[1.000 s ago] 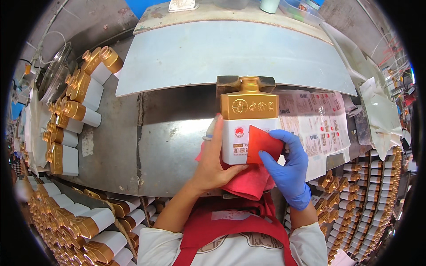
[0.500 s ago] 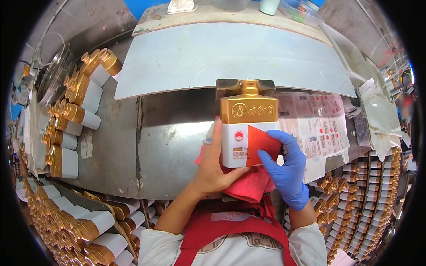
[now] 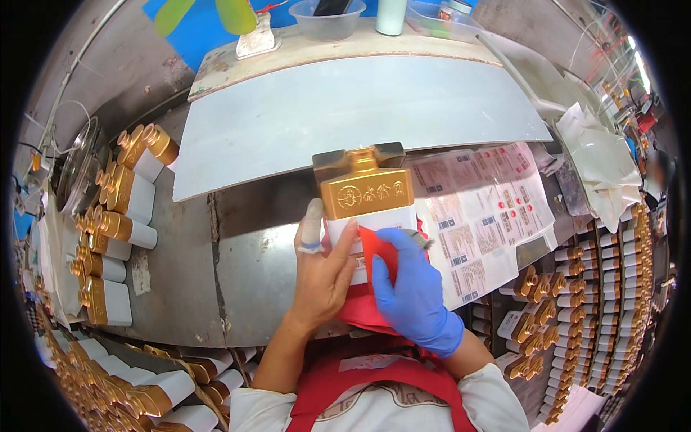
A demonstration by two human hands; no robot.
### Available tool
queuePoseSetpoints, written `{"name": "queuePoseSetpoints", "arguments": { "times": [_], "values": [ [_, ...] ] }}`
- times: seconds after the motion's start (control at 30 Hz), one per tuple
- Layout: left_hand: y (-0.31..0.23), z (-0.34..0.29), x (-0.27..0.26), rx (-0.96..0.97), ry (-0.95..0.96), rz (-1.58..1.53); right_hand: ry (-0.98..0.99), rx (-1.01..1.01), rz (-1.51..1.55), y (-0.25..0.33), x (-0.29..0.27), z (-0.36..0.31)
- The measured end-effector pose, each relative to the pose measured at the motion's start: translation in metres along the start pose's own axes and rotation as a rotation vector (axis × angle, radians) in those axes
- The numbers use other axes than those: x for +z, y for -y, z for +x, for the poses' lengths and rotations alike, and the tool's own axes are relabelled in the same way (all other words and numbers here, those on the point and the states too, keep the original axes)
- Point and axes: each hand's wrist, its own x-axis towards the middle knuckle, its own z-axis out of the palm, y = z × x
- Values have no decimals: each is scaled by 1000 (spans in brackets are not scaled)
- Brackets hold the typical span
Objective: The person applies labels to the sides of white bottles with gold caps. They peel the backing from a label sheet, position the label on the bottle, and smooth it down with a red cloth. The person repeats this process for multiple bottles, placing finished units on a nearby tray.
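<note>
Apparently, the step in hand is smoothing a label. Gold-and-white bottles (image 3: 115, 302) line the left edge of the desk (image 3: 165, 288). Toward the middle of the near edge comes the bare left hand (image 3: 320, 284), a pale cover (image 3: 311, 227) on one finger; its thumb lies on the front of a bottle (image 3: 367, 194), the covered finger spread apart, and whether hidden fingers clasp the back cannot be told. That bottle, near the middle of the near edge, has its neck by a dark block (image 3: 327, 165) and a red cloth (image 3: 363, 315) at its lower end. Its gold shoulder bears a raised round emblem and characters; hands mostly cover the front's print. The blue-gloved right hand (image 3: 414, 288) pinches a red piece (image 3: 374, 245) against the front. The next move probably calls for even pressure, with the bottle steadied. Toward the right edge, printed sheets (image 3: 475, 237) carry repeated red seals and lettering too fine to read.
</note>
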Motion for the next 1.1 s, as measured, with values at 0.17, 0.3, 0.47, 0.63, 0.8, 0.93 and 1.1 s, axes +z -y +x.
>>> {"name": "queuePoseSetpoints", "arguments": {
  "times": [0.17,0.3,0.47,0.63,0.8,0.93,1.1],
  "values": [
    [-2,-1,-4,3,21,57,-126,156,57,-46,-15,0],
    [0,0,-1,23,-12,-26,-168,203,6,-54,-27,12],
    [13,-14,0,-132,-95,-510,-216,-72,141,-20,-30,39],
    [13,-13,-12,-295,-126,-653,117,-612,-142,-20,-6,12],
    [24,-16,-8,-269,-161,-626,251,-562,122,-35,-23,-14],
    [14,-15,-1,-224,-210,-579,-32,-535,67,-38,-33,19],
    [12,-12,6,-216,-241,-599,208,-368,205,-71,-51,-37]
  ]
}}
